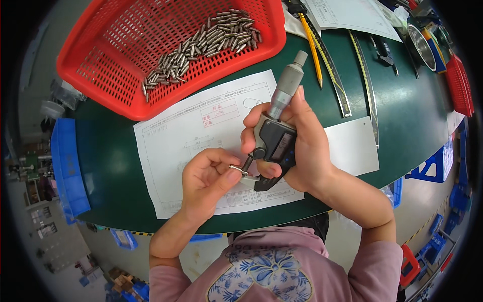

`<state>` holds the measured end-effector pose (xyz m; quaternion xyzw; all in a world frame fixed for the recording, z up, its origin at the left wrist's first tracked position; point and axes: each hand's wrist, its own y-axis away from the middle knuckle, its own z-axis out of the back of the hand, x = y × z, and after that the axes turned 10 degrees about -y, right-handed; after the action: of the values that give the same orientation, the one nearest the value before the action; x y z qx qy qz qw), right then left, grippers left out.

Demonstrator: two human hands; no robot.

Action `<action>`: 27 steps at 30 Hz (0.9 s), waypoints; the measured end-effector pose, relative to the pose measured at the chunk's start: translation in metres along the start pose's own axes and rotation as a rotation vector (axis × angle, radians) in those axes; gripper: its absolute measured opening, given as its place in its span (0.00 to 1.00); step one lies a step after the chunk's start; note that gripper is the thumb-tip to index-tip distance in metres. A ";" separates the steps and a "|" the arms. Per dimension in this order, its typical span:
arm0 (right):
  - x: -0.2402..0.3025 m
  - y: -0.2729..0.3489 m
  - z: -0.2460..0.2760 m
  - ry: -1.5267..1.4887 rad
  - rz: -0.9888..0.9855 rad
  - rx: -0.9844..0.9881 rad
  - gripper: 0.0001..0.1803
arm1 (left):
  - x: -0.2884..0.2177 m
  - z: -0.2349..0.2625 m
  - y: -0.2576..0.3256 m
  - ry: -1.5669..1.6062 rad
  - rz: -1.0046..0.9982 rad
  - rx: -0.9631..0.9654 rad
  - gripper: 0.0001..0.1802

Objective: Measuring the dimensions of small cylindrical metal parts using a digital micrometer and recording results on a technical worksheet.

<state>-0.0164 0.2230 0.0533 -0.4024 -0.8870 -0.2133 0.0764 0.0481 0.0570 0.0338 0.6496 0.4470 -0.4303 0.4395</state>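
Over the green surface (105, 171), the bent left hand (205, 180) pinches a metal pin (236, 168) near the spindle of a tilted micrometer (274, 137), clasped in the right hand's (313, 151) curled fingers.

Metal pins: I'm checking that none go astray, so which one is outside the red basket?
The pin pinched in the left hand, by the measuring tool; the other visible pins lie heaped in the red basket.

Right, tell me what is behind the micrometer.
Behind the micrometer, a white drawing sheet shows to the left and green tabletop by its upper end. What lies directly behind it and the right hand is covered and cannot be seen.
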 end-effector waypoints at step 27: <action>0.002 0.000 0.003 -0.050 -0.059 0.020 0.34 | -0.005 -0.001 -0.001 0.009 -0.029 0.005 0.10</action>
<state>-0.0175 0.2258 0.0511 -0.3806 -0.9022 -0.1961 0.0519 0.0458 0.0576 0.0388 0.6460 0.4573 -0.4349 0.4294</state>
